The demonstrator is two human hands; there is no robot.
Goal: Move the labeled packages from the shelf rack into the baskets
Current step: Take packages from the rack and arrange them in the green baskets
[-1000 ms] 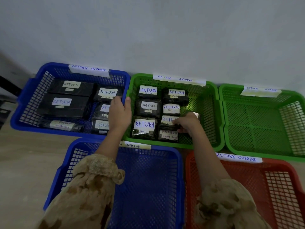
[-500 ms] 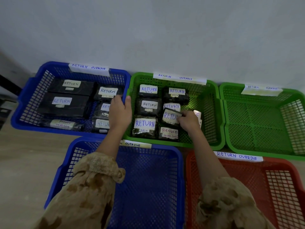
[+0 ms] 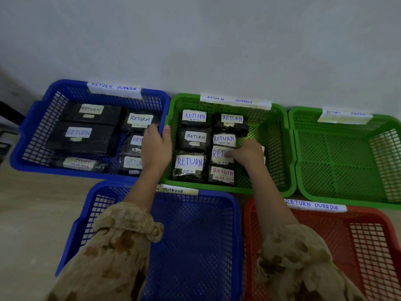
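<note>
Several dark packages with white RETURN labels lie in two columns in the middle green basket [image 3: 287,148]. My right hand [image 3: 246,153] grips one labelled package [image 3: 218,154], third in the right column, with the thumb on its label and the fingers curled over its right edge. A white label shows behind that hand. My left hand [image 3: 156,146] grips the right rim of the back blue basket [image 3: 32,127], thumb over the wall beside the green basket. More RETURN packages [image 3: 78,135] fill that blue basket.
A green basket [image 3: 347,159] at the back right, a blue basket [image 3: 195,235] in front and a red basket [image 3: 325,246] at the front right hold nothing I can see. All carry RETURN OVERDUE tags. A grey wall rises behind them.
My right hand tilted the package up half a second ago and now holds it flatter within the right column. The left hand has stayed on the blue basket's rim.
</note>
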